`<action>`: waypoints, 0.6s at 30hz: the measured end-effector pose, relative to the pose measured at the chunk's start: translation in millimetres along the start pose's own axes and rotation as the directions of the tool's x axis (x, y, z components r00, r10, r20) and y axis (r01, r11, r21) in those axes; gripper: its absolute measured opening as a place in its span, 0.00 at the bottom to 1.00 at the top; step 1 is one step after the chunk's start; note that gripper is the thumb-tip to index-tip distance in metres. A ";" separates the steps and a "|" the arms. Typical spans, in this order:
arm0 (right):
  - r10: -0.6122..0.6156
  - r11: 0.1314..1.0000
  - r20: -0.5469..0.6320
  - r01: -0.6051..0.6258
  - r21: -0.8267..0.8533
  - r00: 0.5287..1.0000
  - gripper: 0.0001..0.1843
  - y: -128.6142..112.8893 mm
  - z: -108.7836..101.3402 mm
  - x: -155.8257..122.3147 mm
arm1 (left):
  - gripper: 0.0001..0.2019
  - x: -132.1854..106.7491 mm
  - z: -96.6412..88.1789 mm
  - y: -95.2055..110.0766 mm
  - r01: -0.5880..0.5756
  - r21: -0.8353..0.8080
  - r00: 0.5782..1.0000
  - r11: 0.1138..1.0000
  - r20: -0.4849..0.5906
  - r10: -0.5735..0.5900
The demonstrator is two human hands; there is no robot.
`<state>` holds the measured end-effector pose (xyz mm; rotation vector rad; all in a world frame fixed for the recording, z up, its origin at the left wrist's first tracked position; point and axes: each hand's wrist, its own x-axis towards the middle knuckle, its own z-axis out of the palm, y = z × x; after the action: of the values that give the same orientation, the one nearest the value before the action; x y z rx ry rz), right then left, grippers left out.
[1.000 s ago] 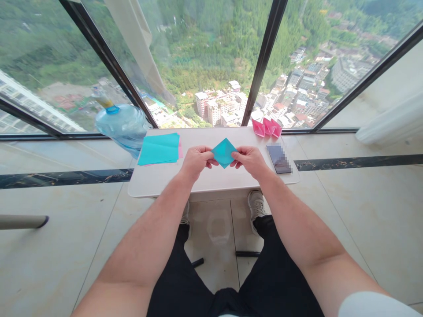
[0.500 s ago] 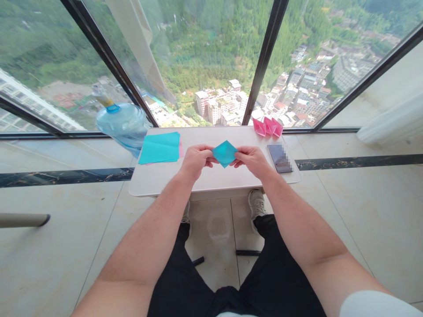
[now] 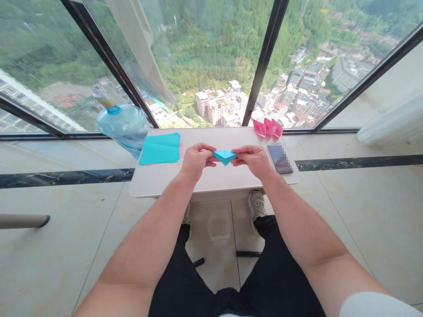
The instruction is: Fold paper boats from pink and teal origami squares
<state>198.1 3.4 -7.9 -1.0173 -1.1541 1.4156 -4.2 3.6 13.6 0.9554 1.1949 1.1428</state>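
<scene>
Pinches folded turquoise origami paper (image 3: 225, 157) at both side corners, with left hand (image 3: 197, 160) and right hand (image 3: 254, 159) in closed grip, mid-frame over the white desk (image 3: 222, 181). Apparently shaping a fold; next probably calls for aligning the edges and pressing creases firmly.

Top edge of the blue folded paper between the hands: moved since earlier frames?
Yes, downward in view: the blue folded paper tops out farther from the far edge of the white rectangular table. Fold or tilt: can't tell.
</scene>
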 end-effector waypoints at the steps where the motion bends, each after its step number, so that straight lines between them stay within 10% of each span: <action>1: 0.004 1.000 -0.002 -0.004 0.004 1.000 0.15 -0.3 -0.1 -0.3 | 0.08 -0.3 -0.2 0.1 0.004 -0.017 1.000 1.000 0.008 -0.004; 18: -0.034 0.998 -0.034 0.032 -0.059 0.999 0.06 -2.4 5.6 -4.3 | 0.10 -1.5 5.0 -7.6 -0.095 -0.012 0.995 0.995 -0.017 0.095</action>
<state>193.8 -1.6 -4.4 -1.0559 -1.1877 1.3399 1.8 0.8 7.2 1.0042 1.1641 1.2343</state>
